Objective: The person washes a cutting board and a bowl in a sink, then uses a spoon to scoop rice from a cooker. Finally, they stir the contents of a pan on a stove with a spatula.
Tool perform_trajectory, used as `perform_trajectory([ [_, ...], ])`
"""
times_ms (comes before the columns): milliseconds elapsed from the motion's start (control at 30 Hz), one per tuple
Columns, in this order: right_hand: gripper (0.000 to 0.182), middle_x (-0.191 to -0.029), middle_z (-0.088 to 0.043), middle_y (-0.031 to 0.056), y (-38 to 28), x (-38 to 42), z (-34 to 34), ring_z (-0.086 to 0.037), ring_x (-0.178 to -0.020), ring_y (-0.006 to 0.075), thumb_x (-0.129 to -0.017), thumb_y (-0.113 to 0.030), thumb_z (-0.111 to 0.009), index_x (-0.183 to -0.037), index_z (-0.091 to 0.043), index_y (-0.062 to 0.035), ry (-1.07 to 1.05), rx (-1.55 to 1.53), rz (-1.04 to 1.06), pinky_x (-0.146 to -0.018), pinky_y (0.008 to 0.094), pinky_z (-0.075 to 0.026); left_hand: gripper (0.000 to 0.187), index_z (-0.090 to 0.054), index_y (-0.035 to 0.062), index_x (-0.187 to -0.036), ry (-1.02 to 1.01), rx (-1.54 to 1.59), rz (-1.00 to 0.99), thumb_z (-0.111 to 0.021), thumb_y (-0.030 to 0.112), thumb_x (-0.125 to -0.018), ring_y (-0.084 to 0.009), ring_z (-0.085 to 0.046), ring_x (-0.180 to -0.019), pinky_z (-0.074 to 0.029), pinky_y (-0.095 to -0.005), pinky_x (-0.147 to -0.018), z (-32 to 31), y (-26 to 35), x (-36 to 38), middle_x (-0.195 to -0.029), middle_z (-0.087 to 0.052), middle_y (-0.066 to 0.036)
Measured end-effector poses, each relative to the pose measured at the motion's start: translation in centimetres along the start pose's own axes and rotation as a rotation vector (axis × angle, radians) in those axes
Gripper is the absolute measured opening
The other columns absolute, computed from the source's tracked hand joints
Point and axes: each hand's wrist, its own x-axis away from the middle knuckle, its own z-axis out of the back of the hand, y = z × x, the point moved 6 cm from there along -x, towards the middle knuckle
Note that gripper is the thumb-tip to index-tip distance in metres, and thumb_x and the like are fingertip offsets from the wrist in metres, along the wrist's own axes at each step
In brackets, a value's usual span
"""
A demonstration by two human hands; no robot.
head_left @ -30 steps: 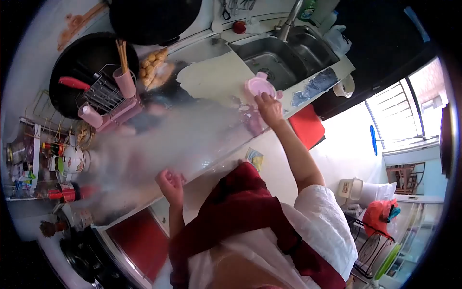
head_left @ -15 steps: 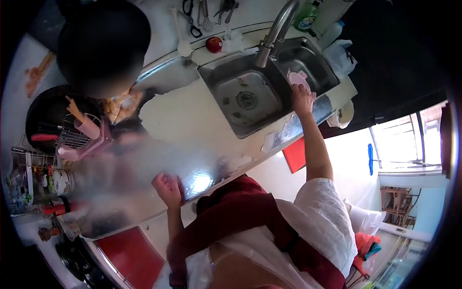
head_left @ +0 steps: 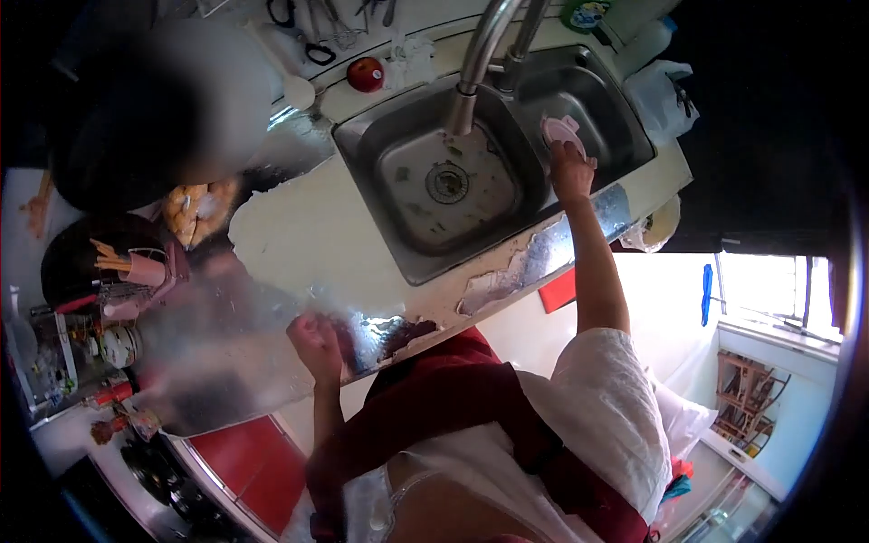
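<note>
Lid [head_left: 563, 133], pink and tabbed, is pinched by its near edge in your right hand [head_left: 571, 174] over the smaller basin [head_left: 593, 86]—probably so drips fall there—while your left hand [head_left: 316, 345] curls near the counter [head_left: 299, 213] edge, its grip impossible to tell.

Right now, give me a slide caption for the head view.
Right hand holds a pink tabbed lid over the smaller stainless-steel sink basin, left hand near the countertop.

The window [head_left: 774, 288] blazes white, edges curve into black, and haze seems to soften the upper left.
</note>
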Motion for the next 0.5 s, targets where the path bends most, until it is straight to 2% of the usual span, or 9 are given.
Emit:
perform_trajectory([
  [67, 0.036, -0.103, -0.056, 0.0044, -0.9, 0.9, 0.3, -0.062, -0.087, 0.0250, -0.076, -0.010, -0.055, -0.109, -0.054, -0.0235, -0.074, -0.165, -0.011, -0.062, 0.0367, -0.053, 0.031, -0.049, -0.0010, -0.110, -0.032, 0.008, -0.065, -0.058, 0.012, -0.084, -0.0239, -0.051, -0.090, -0.044, -0.0360, -0.079, -1.8, 1.7, -1.3, -0.103, -0.049, -0.014],
  [133, 0.028, -0.097, -0.056, 0.0035, -3.0, 1.9, 3.7, -0.061, -0.081, 0.0220, -0.077, -0.012, -0.053, -0.104, -0.057, -0.0184, 0.053, -0.134, 0.084, -0.058, 0.0338, -0.053, 0.028, -0.051, 0.0006, -0.108, -0.144, 0.325, 0.040, -0.059, 0.012, -0.084, -0.0223, -0.053, -0.091, -0.045, -0.0349, -0.080, -4.9, 2.4, -2.3, -0.102, -0.051, -0.012],
  [167, 0.026, -0.096, -0.056, 0.0038, -3.7, 2.5, 4.5, -0.061, -0.081, 0.0225, -0.077, -0.013, -0.054, -0.103, -0.057, -0.0171, 0.020, -0.148, 0.102, -0.059, 0.0343, -0.053, 0.025, -0.052, 0.0016, -0.110, -0.220, 0.296, -0.009, -0.054, 0.013, -0.088, -0.0209, -0.055, -0.093, -0.045, -0.0338, -0.080, -6.2, 3.9, -3.0, -0.107, -0.053, -0.011],
  [233, 0.025, -0.097, -0.056, 0.0040, -5.2, 4.2, 6.4, -0.060, -0.083, 0.0232, -0.076, -0.014, -0.054, -0.101, -0.057, -0.0156, 0.001, -0.191, 0.144, -0.060, 0.0352, -0.052, 0.034, -0.047, 0.0026, -0.123, -0.516, 0.597, 0.219, -0.049, 0.021, -0.094, -0.0241, -0.055, -0.104, -0.045, -0.0360, -0.086, -10.7, 5.9, -4.1, -0.119, -0.052, -0.015],
  [300, 0.027, -0.099, -0.055, 0.0039, -6.6, 6.2, 9.5, -0.058, -0.087, 0.0220, -0.074, -0.016, -0.056, -0.101, -0.056, -0.0154, 0.040, -0.254, 0.201, -0.064, 0.0344, -0.051, 0.046, -0.036, 0.0049, -0.134, -0.890, 1.218, 0.491, -0.044, 0.031, -0.097, -0.0285, -0.052, -0.113, -0.044, -0.0404, -0.092, -13.6, 12.5, -4.1, -0.128, -0.048, -0.018],
  [333, 0.031, -0.100, -0.054, 0.0036, -7.4, 7.6, 10.5, -0.057, -0.089, 0.0207, -0.073, -0.016, -0.057, -0.104, -0.056, -0.0179, -0.022, -0.245, 0.238, -0.066, 0.0324, -0.049, 0.056, -0.028, 0.0059, -0.138, -1.026, 1.315, 0.479, -0.043, 0.039, -0.096, -0.0308, -0.049, -0.119, -0.042, -0.0445, -0.096, -14.6, 14.8, -3.8, -0.131, -0.045, -0.019],
  [400, 0.034, -0.100, -0.053, 0.0022, -9.1, 10.0, 13.9, -0.055, -0.090, 0.0194, -0.072, -0.018, -0.057, -0.106, -0.056, -0.0205, -0.045, -0.284, 0.302, -0.066, 0.0316, -0.049, 0.054, -0.030, 0.0052, -0.136, -1.160, 1.414, 0.436, -0.046, 0.037, -0.096, -0.0298, -0.049, -0.118, -0.042, -0.0432, -0.096, -16.6, 17.8, -2.9, -0.129, -0.048, -0.017],
  [467, 0.033, -0.100, -0.052, 0.0000, -10.5, 12.7, 17.1, -0.054, -0.090, 0.0183, -0.074, -0.020, -0.057, -0.107, -0.056, -0.0231, 0.020, -0.297, 0.329, -0.066, 0.0320, -0.049, 0.054, -0.042, 0.0122, -0.131, -1.274, 1.440, 0.399, -0.053, 0.045, -0.090, -0.0224, -0.050, -0.116, -0.041, -0.0377, -0.098, -18.6, 20.3, -1.6, -0.129, -0.050, -0.014],
  [500, 0.032, -0.099, -0.051, -0.0012, -11.1, 14.0, 18.6, -0.053, -0.090, 0.0173, -0.075, -0.023, -0.057, -0.108, -0.056, -0.0249, 0.043, -0.282, 0.343, -0.067, 0.0315, -0.048, 0.049, -0.048, 0.0101, -0.125, -1.312, 1.410, 0.392, -0.056, 0.043, -0.090, -0.0167, -0.053, -0.111, -0.044, -0.0341, -0.094, -19.6, 20.6, -1.0, -0.121, -0.056, -0.011],
])
